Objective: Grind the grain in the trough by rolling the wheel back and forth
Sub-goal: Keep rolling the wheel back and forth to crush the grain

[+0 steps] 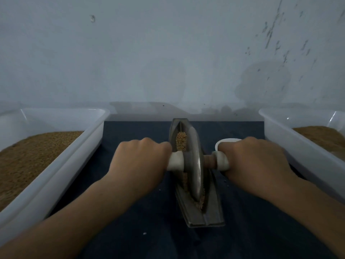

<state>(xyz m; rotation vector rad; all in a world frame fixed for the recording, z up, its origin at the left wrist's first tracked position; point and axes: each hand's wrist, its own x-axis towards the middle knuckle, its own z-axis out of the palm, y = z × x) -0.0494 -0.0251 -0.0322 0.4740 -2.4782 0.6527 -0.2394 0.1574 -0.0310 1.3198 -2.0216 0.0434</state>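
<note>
left hand (141,159) and right hand (252,161) grasping wheel (196,165) handles (175,160), trough (204,218) on dark cloth (158,230), stained wall (168,53) behind

Dark cloth (168,240) bears trough (205,218); tubs (89,146) flank it.

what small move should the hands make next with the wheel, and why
Probably roll the wheel forward along the trough: left hand and right hand grip its handles, and grain lies piled just ahead of it.

Bare dark cloth (141,221) flanks the trough (205,217) on both sides. A left tub (61,171) and a right tub (302,156) of grain hem it in; a wall (168,53) closes off behind.
</note>
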